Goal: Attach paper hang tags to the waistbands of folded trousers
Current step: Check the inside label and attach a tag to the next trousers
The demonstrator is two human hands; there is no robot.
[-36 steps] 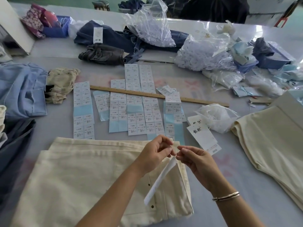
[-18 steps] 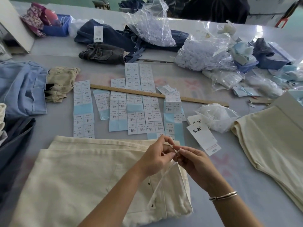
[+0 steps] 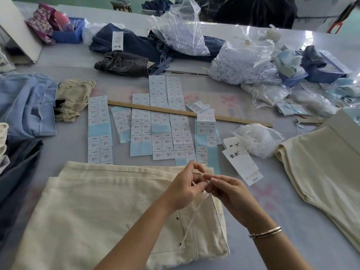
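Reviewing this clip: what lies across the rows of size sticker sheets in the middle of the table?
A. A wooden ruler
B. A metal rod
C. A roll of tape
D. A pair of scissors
A: a long wooden ruler with printed graduations lies slantwise over the sticker sheets, beyond the cream trousers.

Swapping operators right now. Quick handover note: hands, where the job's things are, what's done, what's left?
Left hand and right hand: both pinch the thin white tag strip at its upper end, above the folded cream trousers.
Strip hangs down over the trousers' waistband end, edge-on.
Spare white paper hang tags lie right of the hands; cream trouser stack sits far right.
Done: cannot tell whether the strip is fastened.
Left: probably secure it, then tag the other trousers.
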